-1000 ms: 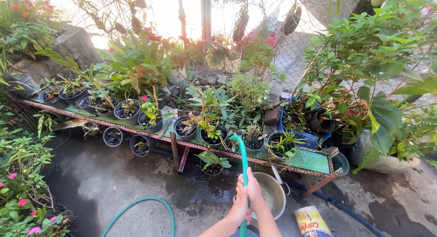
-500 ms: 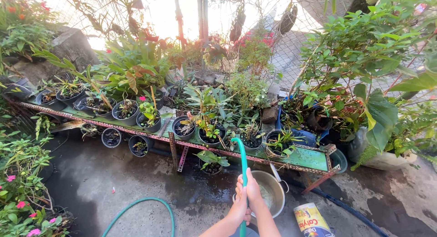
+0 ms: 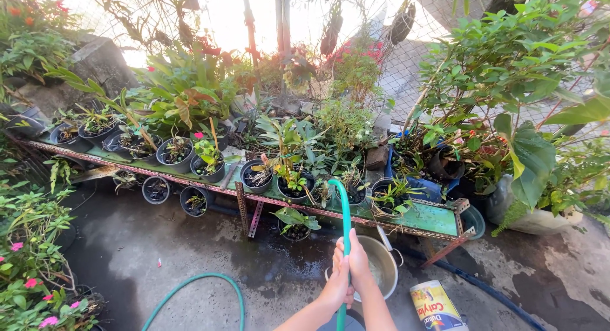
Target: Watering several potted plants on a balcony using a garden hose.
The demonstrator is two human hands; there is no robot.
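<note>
Both of my hands grip a green garden hose point(image 3: 345, 223) low in the middle of the view. My left hand point(image 3: 335, 288) wraps it lower down; my right hand point(image 3: 358, 265) holds it just above. The hose rises from my hands, and its curved tip bends left over black pots of small plants point(image 3: 293, 186) on a long green metal shelf point(image 3: 438, 220). Another stretch of the same hose loops across the wet concrete floor point(image 3: 190, 242) at the lower left. No water stream can be made out at the tip.
A metal pot with a handle point(image 3: 384, 267) stands on the floor right of my hands, with a yellow tin point(image 3: 435, 305) beside it. A dark blue hose point(image 3: 489, 296) runs along the floor at right. Leafy potted bushes point(image 3: 515, 83) crowd the right, and pink-flowered plants point(image 3: 28, 267) the left.
My hands and the hose have shifted slightly right, and the hose tip now stands a little higher over the pots. The view has barely moved.
</note>
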